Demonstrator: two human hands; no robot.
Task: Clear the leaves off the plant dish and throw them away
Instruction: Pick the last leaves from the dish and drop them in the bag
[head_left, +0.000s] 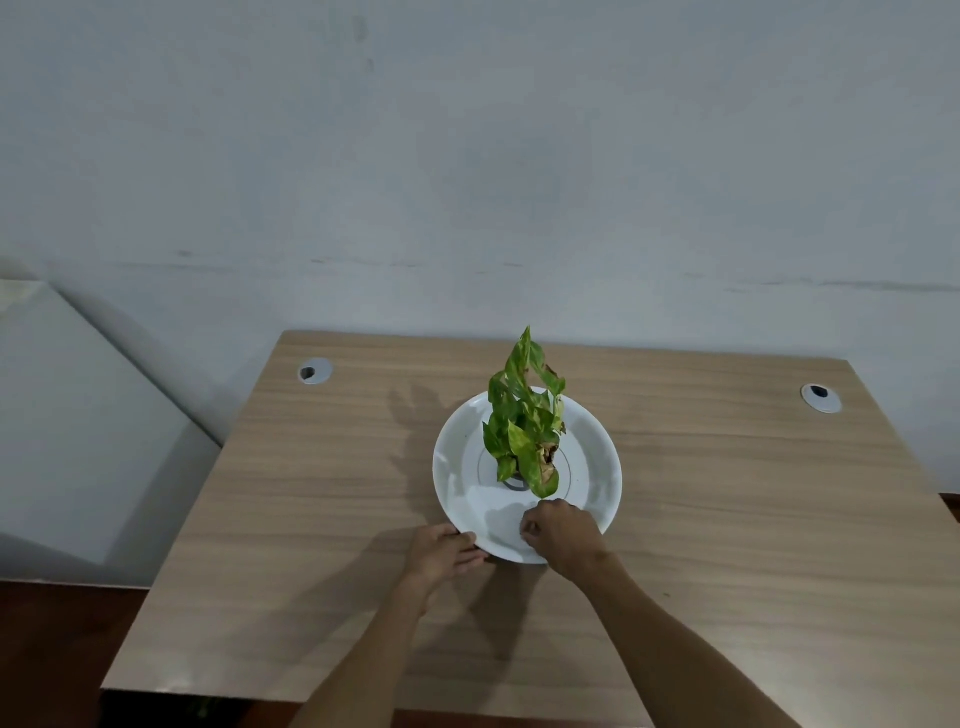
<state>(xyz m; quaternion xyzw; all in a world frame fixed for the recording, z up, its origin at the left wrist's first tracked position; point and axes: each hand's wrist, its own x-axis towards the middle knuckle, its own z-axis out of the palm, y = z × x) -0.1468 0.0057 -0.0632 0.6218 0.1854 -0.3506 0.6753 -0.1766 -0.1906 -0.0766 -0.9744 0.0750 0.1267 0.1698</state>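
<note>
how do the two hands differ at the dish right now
The left hand lies at the near-left rim of the white dish, outside it; the right hand reaches over the rim, above the dish's inside. The left hand's fingers are fairly straight against the rim; the right hand's are curled, and whether they pinch anything is hidden. Both are bare and at the dish's near edge.

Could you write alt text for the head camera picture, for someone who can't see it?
A person's left hand touches the near rim of a white plant dish on a wooden desk, while the right hand, fingers curled, reaches over it. A green plant with browning leaves stands at its centre.
</note>
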